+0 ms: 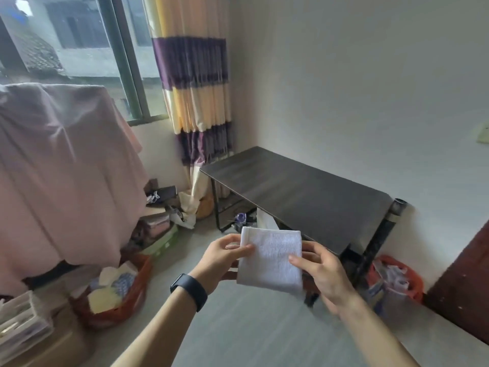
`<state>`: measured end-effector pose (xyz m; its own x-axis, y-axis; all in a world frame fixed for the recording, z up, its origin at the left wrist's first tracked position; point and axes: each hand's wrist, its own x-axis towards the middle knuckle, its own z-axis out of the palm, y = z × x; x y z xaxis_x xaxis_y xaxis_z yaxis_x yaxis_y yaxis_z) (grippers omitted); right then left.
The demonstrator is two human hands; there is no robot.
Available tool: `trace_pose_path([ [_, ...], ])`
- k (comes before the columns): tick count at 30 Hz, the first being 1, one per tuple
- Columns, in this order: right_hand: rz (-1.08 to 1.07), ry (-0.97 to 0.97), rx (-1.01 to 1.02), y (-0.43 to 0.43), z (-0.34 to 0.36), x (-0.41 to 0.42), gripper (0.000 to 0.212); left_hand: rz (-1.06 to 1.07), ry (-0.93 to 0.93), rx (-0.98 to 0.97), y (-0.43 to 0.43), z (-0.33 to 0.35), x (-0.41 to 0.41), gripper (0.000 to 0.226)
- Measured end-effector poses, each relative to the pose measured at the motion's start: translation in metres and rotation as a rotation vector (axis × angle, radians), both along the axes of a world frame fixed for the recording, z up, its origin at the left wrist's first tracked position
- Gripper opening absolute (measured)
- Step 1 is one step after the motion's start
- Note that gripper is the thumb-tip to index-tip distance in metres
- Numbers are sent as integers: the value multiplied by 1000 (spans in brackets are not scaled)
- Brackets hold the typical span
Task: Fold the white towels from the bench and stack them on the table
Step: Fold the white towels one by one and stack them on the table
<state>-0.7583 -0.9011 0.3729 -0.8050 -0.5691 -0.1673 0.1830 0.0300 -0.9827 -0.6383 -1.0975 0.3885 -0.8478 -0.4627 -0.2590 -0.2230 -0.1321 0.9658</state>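
Midair, left hand (225, 258) and right hand (325, 271) pinch a folded towel (272, 258), best laid flat on the table (304, 194) beyond.

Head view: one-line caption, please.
Left hand and right hand hold a folded white terry towel before a dark rectangular wooden table.

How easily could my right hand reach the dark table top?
Probably easily: the right hand, holding the folded white towel with the left hand, hovers beside the near edge of the dark table, with nothing visible between them.

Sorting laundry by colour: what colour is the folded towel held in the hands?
White; the towel shows best in the head view.
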Motion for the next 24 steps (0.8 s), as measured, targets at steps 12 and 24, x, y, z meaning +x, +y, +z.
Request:
trace_pose_path([
  [12, 97, 23, 23, -248, -4, -181, 24, 132, 10, 23, -231, -12, -161, 24],
  [24, -70, -50, 54, -464, -37, -337, 23, 29, -68, 31, -469, -45, -346, 23],
])
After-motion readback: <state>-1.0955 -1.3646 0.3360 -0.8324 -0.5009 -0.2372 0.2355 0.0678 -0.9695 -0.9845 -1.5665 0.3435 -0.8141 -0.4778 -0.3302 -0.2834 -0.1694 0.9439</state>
